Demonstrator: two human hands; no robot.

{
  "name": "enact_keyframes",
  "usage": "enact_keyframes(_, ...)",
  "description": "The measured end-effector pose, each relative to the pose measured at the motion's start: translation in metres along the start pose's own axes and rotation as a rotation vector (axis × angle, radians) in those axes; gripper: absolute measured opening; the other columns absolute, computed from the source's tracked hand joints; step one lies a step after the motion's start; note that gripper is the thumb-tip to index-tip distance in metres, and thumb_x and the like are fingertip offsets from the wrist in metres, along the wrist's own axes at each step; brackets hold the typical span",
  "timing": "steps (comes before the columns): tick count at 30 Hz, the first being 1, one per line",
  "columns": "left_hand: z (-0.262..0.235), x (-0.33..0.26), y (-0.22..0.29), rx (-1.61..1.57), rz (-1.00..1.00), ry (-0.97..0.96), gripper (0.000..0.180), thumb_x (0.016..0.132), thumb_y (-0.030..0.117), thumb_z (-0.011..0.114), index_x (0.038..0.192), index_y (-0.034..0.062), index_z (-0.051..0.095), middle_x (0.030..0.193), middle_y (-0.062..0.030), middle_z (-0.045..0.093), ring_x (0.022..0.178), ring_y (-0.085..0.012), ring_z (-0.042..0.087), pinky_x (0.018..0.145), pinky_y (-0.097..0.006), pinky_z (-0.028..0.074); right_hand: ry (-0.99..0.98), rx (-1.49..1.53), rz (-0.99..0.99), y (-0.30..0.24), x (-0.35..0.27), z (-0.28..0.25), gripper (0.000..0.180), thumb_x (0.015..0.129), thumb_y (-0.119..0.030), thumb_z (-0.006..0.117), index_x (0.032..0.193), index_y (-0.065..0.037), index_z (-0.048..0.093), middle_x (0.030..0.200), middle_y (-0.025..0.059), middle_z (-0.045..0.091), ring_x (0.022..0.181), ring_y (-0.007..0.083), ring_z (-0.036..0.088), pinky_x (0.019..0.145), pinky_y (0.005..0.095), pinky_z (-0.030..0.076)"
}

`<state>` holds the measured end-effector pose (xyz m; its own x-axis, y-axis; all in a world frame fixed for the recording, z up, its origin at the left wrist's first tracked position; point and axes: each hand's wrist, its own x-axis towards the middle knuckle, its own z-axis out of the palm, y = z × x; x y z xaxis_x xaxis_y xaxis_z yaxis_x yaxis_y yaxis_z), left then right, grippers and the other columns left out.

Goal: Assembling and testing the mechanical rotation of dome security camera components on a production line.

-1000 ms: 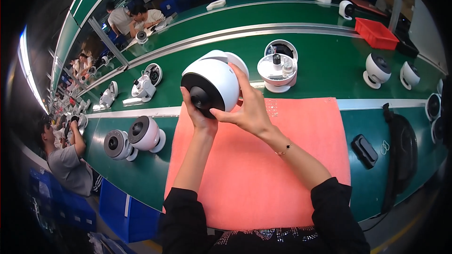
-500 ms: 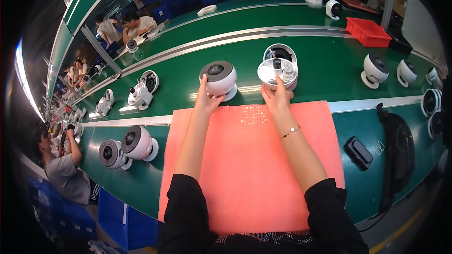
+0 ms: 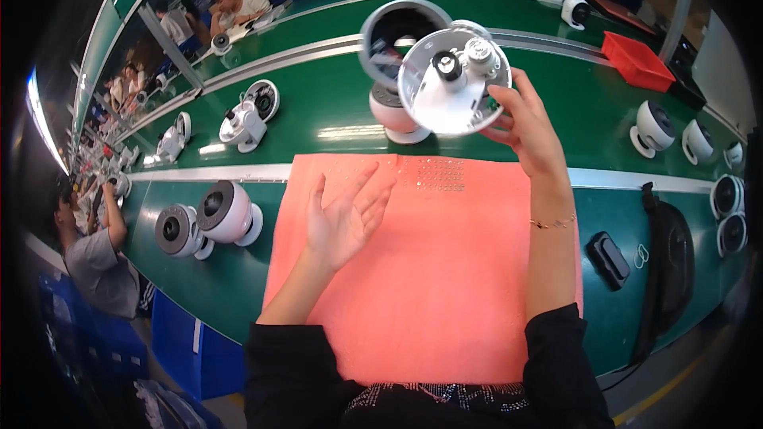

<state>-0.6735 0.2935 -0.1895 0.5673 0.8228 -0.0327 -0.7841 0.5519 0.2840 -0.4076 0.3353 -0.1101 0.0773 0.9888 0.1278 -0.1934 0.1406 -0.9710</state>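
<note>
Two round units sit closed near left, seemingly done; opened ones stand farther off, unclosed. Left hand empty, fingers spread, over pink mat. Closed unit beyond. Opened white housing (internals exposed, closing not done) raised, gripped by right hand.
</note>
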Motion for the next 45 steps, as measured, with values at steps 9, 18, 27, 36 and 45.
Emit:
enact_keyframes(9,-0.006,-0.095,-0.039,-0.384,-0.271,-0.011,0.071,0.082,0.064,0.037,0.138,0.0233,0.022,0.123,-0.0131,0.049,0.102,-0.031,0.054,0.07,-0.043,0.052,-0.342,-0.206,0.4,0.006,-0.033,0.032,0.03,0.084,-0.028,0.052,0.095,-0.001,0.058,0.073,0.0006,0.058,0.056,0.0048,0.053,0.044,0.0193,0.042)
enact_keyframes(18,-0.002,-0.132,-0.037,0.359,0.083,0.234,0.053,0.065,0.024,0.057,0.109,0.0013,0.039,0.1,-0.0143,0.053,0.093,-0.0212,0.057,0.082,-0.031,0.049,-0.533,-0.519,0.574,0.021,-0.067,-0.021,0.038,0.087,-0.032,0.044,0.106,-0.001,0.058,0.077,0.0018,0.058,0.064,0.0067,0.053,0.052,0.0196,0.043)
enact_keyframes(27,0.033,-0.152,-0.046,0.634,0.092,0.213,0.052,0.069,0.014,0.059,0.114,0.001,0.038,0.113,-0.0107,0.044,0.109,-0.0154,0.042,0.092,-0.028,0.033,-0.852,-0.77,-0.425,-0.033,-0.139,0.077,0.06,0.07,-0.042,0.067,0.11,-0.001,0.05,0.1,0.0152,0.055,0.086,0.0299,0.056,0.075,0.0346,0.045)
enact_keyframes(36,0.058,-0.13,-0.045,0.937,-0.037,0.091,0.044,0.087,0.023,0.048,0.123,-0.0006,0.04,0.129,-0.0177,0.038,0.121,-0.026,0.041,0.098,-0.038,0.034,-0.584,-1.001,-0.827,-0.035,-0.197,0.061,0.035,0.067,-0.017,0.057,0.101,-0.013,0.064,0.089,0.0064,0.061,0.069,0.0126,0.061,0.068,0.021,0.048)
enact_keyframes(45,0.044,-0.046,-0.076,1.332,-0.099,0.093,0.062,0.086,0.016,0.055,0.137,0.0079,0.021,0.139,-0.0171,0.028,0.128,-0.0277,0.03,0.095,-0.043,0.042,-0.686,-0.919,-0.115,-0.069,-0.153,-0.035,0.043,0.061,-0.004,0.069,0.103,0.001,0.057,0.085,0.0109,0.062,0.074,0.0228,0.063,0.063,0.0304,0.051)
